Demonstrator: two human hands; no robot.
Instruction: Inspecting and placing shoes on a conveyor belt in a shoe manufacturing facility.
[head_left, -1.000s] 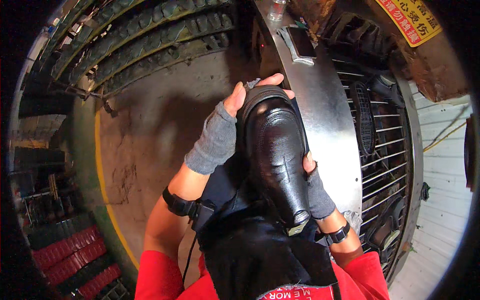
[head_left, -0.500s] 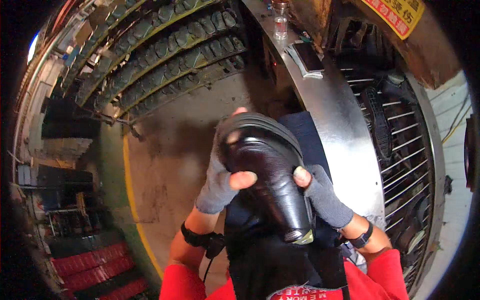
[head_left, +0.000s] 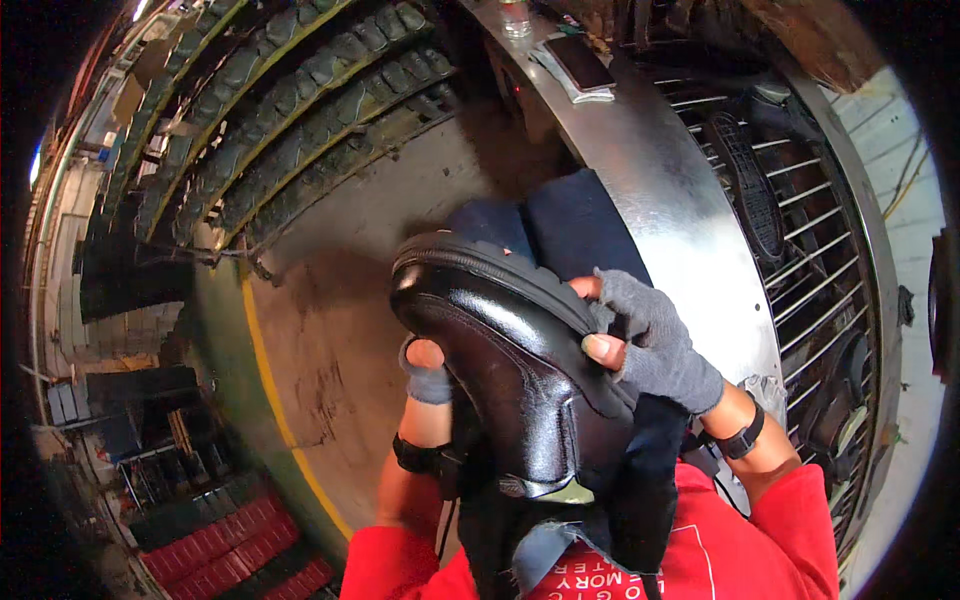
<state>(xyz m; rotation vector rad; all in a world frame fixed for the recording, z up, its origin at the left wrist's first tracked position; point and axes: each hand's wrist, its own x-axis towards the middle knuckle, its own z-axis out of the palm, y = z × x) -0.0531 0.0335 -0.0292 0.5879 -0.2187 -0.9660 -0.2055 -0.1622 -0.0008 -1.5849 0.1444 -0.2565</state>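
Note:
A glossy black shoe [head_left: 510,365] with a ribbed black sole is held up close under the camera, toe pointing up and left. My right hand [head_left: 645,335], in a grey fingerless glove, grips the sole edge on the shoe's right side. My left hand [head_left: 428,370], also gloved in grey, is mostly hidden behind the shoe and holds it from the left and below. A dark cloth [head_left: 640,470] hangs under the shoe over my lap. Both wrists wear black bands.
A curved shiny metal table [head_left: 660,190] runs along the right with a phone [head_left: 580,65] and a bottle on it. A wire rack [head_left: 800,230] with shoe soles lies beyond. Rows of dark shoes [head_left: 300,110] fill shelves at upper left; red crates [head_left: 235,540] stand lower left.
The shoe has been tilted and turned so its toe points up-left. My left hand slid from the toe down behind the shoe; my right hand moved up to the sole edge.

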